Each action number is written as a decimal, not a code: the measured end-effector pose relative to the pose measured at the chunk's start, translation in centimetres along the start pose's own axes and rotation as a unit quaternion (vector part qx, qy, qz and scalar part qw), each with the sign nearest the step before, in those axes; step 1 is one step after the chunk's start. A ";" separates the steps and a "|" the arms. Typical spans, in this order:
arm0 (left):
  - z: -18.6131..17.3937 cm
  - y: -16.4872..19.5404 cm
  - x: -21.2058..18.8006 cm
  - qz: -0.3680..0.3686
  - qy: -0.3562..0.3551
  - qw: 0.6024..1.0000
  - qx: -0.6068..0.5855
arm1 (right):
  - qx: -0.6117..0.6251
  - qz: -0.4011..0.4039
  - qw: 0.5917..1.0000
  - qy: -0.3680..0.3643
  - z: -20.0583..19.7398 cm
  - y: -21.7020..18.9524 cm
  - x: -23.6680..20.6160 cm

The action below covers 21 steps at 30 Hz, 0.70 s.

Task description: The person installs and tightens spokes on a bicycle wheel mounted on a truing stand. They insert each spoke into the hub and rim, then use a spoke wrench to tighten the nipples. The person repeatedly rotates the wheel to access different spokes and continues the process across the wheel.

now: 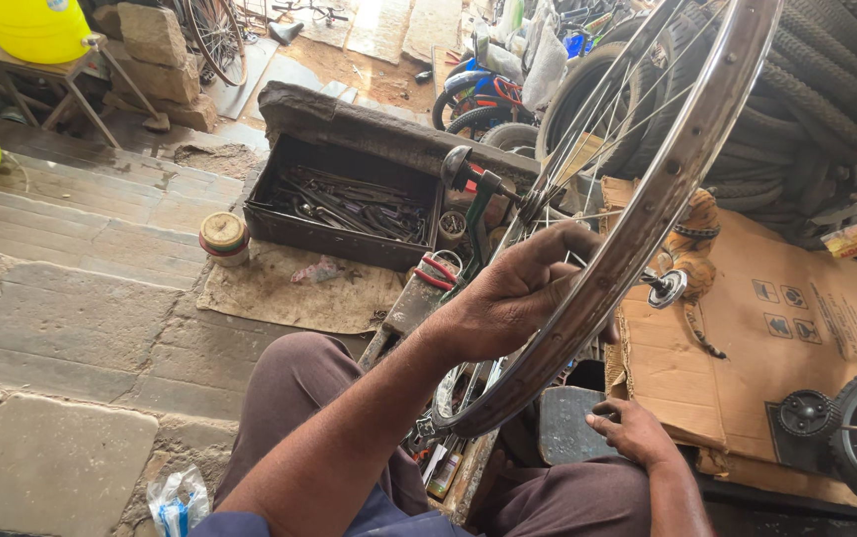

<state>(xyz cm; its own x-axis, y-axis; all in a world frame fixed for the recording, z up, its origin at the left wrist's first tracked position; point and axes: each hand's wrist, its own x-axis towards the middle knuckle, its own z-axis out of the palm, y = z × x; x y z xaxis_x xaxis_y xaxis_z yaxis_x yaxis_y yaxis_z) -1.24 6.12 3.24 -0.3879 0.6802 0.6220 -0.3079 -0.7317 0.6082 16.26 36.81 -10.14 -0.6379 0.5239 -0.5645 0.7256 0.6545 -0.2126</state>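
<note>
Left hand (523, 288) grip on wheel rim (647, 214), rim upright, slanting upper-right.

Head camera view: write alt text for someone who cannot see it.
A seated person's left hand grips the metal rim of a spoked bicycle wheel held upright over their lap, while the right hand rests low by the knee. Behind lie an open toolbox, flattened cardboard and stacked tyres.
</note>
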 end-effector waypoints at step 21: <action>0.0 0.2 -0.1 -0.011 0.003 1.000 -0.017 | 0.014 -0.018 1.000 0.014 0.1 -0.3 -0.3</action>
<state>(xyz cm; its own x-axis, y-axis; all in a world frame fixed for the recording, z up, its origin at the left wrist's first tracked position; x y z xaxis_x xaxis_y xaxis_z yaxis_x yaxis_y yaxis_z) -1.23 5.95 3.33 -0.3859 0.6961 0.6054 -0.3461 -0.7175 0.6045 16.25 36.37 -10.01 -0.6700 0.5156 -0.5340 0.7092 0.6573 -0.2551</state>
